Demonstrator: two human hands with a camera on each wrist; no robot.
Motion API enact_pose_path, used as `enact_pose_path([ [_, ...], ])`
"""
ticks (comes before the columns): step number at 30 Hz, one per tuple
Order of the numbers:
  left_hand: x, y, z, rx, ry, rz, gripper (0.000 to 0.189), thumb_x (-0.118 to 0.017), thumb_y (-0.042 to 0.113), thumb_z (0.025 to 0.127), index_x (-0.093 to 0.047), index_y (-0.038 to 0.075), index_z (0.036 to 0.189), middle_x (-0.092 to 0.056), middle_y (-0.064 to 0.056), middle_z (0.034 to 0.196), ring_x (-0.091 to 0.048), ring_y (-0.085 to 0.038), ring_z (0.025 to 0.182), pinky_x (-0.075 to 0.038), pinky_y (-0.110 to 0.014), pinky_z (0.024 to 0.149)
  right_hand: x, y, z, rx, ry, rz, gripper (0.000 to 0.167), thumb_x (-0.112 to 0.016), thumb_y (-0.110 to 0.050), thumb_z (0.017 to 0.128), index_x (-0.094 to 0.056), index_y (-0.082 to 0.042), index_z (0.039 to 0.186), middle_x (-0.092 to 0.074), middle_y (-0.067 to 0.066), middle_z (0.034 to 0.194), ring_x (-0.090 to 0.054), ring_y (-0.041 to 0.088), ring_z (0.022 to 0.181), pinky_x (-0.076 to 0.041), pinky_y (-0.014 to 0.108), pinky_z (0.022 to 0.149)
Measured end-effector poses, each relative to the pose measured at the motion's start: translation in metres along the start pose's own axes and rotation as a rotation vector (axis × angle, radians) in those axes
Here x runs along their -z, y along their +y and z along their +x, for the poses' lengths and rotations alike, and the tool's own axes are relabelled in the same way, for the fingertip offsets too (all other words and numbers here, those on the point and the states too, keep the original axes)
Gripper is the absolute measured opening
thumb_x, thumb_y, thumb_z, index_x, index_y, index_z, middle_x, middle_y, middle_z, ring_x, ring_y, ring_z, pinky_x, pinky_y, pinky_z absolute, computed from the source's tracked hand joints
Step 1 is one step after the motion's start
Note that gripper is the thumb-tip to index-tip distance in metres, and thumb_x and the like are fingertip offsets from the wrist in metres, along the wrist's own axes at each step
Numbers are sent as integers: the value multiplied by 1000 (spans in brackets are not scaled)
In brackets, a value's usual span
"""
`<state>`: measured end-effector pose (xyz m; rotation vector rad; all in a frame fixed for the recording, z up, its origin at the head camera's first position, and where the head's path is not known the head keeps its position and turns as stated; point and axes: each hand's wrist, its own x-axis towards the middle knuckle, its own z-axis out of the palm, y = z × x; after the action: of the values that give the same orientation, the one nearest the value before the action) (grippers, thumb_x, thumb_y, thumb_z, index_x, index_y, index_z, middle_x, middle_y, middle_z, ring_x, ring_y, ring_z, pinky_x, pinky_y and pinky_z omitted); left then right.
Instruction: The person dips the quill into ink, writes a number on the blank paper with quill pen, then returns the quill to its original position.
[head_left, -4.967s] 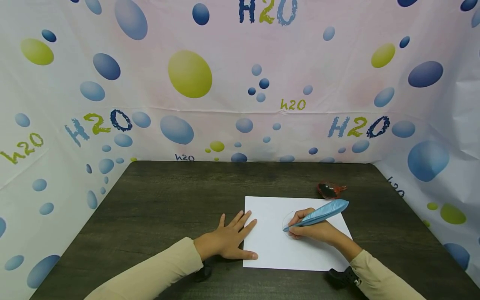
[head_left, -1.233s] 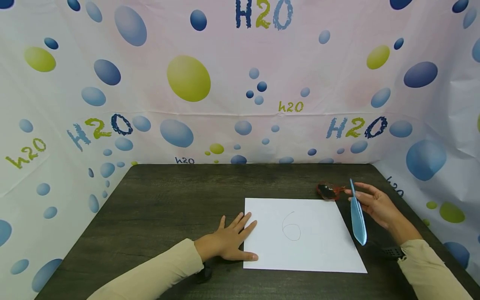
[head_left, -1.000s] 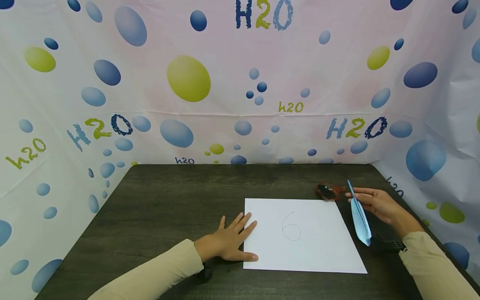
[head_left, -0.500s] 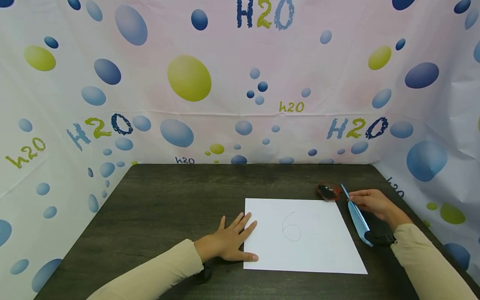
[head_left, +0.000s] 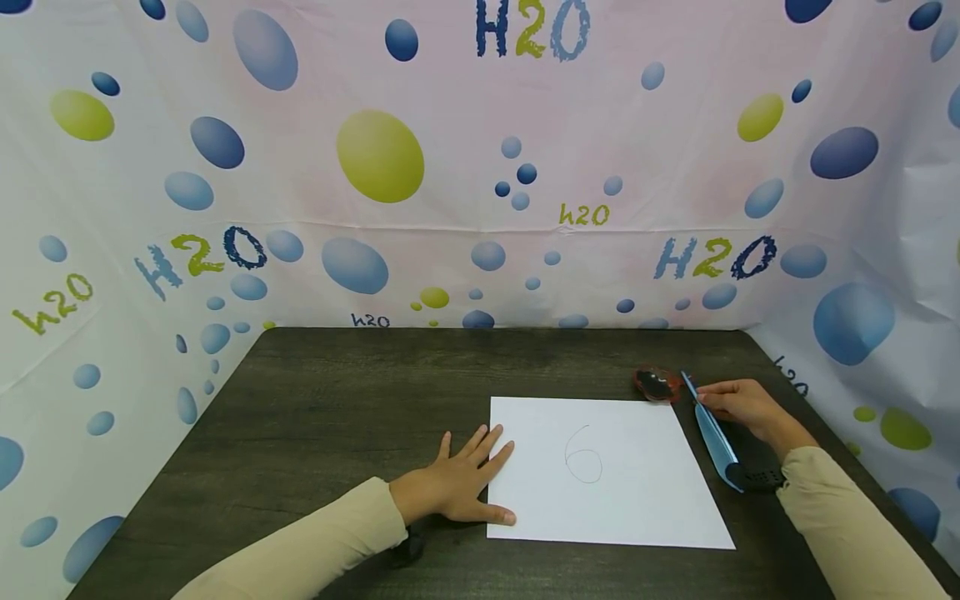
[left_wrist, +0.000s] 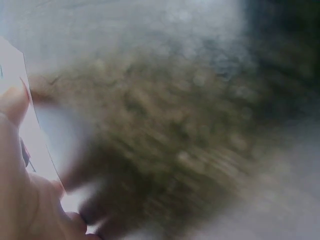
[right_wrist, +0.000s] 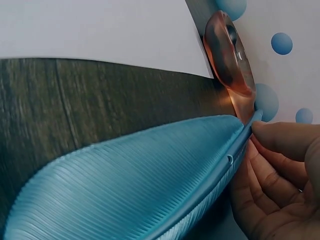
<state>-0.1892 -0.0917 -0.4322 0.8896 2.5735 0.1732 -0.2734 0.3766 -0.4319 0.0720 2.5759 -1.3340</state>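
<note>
In the head view my right hand (head_left: 753, 411) pinches a blue feather-shaped pen (head_left: 717, 442) near its tip end, right of the paper. The right wrist view shows the thumb against the shaft of the feather pen (right_wrist: 145, 175), with the other fingers beneath it. My left hand (head_left: 457, 483) lies with spread fingers on the left edge of a white sheet of paper (head_left: 645, 475). A thin handwritten 6 (head_left: 583, 454) is on the sheet. In the left wrist view the left hand (left_wrist: 25, 185) shows at the left side; most of that view is blurred.
A small translucent orange-red object with a dark middle (head_left: 657, 384) sits at the paper's far right corner, close to the pen's tip. The dark wood-look table (head_left: 360, 392) meets a patterned cloth backdrop (head_left: 450, 167) behind and at the sides.
Five seconds ago the right hand was writing on the paper with the feather pen. It has since moved right, and over the last second lowered the pen beside the sheet. The left hand stays put.
</note>
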Motion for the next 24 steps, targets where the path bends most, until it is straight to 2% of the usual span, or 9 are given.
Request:
enact_pose_path([
  [10,0,0,0,7,-6,-1,98,-46,75,83,-4,26,156,12,-2,161,4,-24,148,-3,-69,109,-3,-2,-1,6,14,-48,44,-55,-16,99,-50,18,127,-66,15,109,-61,8,90,-55,33,81],
  [18,-1,-2,2,13,-4,-42,96,-41,75,86,1,23,156,12,-1,161,5,-22,148,0,-69,109,-5,-6,-2,14,30,-86,45,-51,-19,101,-51,19,125,-60,29,117,-62,30,103,-54,40,85],
  [20,-1,-3,3,12,-1,-57,96,-40,75,87,2,23,156,12,-1,161,5,-22,148,0,-69,109,-5,-7,-2,12,38,-94,44,-51,-19,101,-52,18,124,-61,28,115,-63,31,102,-54,40,84],
  [24,2,-5,3,12,15,-87,94,-40,73,88,1,22,156,9,-2,161,4,-23,148,-3,-68,109,-3,-8,-3,11,52,-106,42,-52,-17,100,-54,19,122,-65,22,106,-65,24,94,-55,39,82],
])
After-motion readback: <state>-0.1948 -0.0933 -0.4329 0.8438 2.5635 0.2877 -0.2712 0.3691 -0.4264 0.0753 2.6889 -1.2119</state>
